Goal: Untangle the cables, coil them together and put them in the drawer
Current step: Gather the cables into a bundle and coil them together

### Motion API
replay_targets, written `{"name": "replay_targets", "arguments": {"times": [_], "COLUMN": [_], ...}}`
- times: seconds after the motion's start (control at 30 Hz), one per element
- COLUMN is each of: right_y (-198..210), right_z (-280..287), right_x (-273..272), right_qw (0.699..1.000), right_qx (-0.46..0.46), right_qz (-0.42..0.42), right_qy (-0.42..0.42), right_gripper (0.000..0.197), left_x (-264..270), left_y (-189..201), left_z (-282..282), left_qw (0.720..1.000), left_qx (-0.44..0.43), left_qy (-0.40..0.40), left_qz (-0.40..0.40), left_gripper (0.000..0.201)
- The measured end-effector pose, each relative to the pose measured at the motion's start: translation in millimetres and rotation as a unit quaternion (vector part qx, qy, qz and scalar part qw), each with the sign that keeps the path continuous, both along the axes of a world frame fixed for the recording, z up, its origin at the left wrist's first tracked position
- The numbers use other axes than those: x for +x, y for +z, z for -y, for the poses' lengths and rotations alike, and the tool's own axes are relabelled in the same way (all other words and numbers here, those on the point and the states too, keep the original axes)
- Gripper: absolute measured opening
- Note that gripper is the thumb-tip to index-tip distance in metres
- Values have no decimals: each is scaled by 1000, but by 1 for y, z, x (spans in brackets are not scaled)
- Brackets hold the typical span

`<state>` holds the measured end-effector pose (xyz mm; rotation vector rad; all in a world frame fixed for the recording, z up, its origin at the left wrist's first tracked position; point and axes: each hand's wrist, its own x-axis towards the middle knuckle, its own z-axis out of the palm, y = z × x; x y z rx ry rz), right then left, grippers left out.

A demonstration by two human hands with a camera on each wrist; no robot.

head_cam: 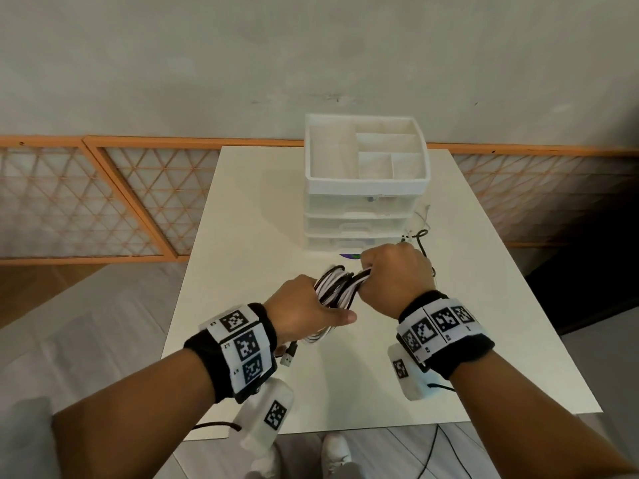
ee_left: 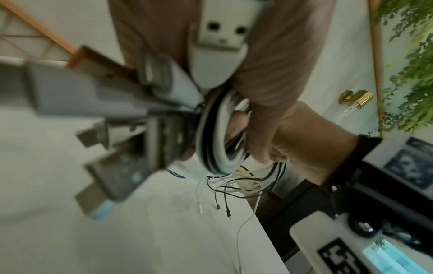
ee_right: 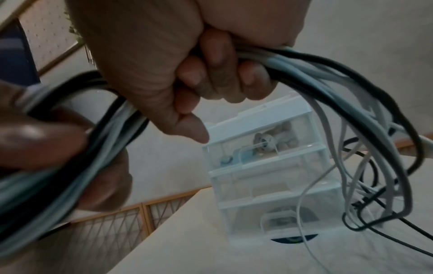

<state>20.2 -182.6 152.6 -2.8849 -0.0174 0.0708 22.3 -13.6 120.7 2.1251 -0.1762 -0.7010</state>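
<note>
A bundle of black and white cables is held in loops above the white table. My left hand grips the near side of the coil, and several USB plugs stick out beside its palm. My right hand is fisted round the far side of the same bundle. Loose cable ends trail from it down to the table at the right. The white drawer unit stands just behind the hands with all three drawers closed.
An open compartment tray tops the drawer unit. A dark round disc lies at the unit's foot. A USB plug dangles under my left wrist. Table edges run close at left and front; an orange lattice screen stands to the left.
</note>
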Motion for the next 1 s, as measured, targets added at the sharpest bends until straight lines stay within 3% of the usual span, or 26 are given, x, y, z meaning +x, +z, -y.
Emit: {"name": "replay_targets", "arguments": {"times": [0.13, 0.2, 0.27, 0.33, 0.47, 0.53, 0.63, 0.73, 0.8, 0.87, 0.93, 1.0], "right_y": [0, 1, 7, 14, -6, -18, -22, -20, -24, -30, -32, -32], "right_z": [-1, 3, 14, 29, 58, 52, 28, -1, -21, -35, -38, -33], "right_x": [3, 5, 8, 7, 7, 6, 1, -6, -10, -15, -19, -21], "right_qw": [999, 996, 987, 964, 907, 900, 903, 890, 892, 896, 903, 907], "right_qx": [31, 79, 152, 256, 420, 435, 412, 408, 388, 371, 348, 341], "right_qz": [12, 32, 29, -7, -27, 19, 123, 203, 215, 208, 201, 181], "right_qy": [-5, 4, 42, 75, 18, -5, -11, 33, 83, 129, 155, 169], "right_gripper": [14, 31, 32, 19, 30, 35, 41, 23, 23, 35, 31, 29], "left_x": [3, 4, 3, 5, 15, 14, 11, 12, 16, 21, 25, 27], "left_y": [1, 4, 11, 17, 20, 21, 23, 19, 16, 19, 24, 27], "left_z": [-2, -5, -8, -13, -22, -17, -2, 12, 22, 27, 25, 19], "left_qw": [1000, 997, 986, 968, 944, 940, 958, 963, 955, 930, 901, 890], "left_qx": [-12, -72, -163, -235, -282, -284, -241, -222, -232, -270, -317, -345], "left_qy": [14, 6, 25, 81, 169, 180, 154, 152, 185, 246, 290, 291], "left_qz": [12, 2, -11, -20, -30, -57, -31, -25, -27, -44, -62, -65], "left_gripper": [32, 25, 7, 6, 15, 23, 39, 94, 110, 103, 74, 44]}}
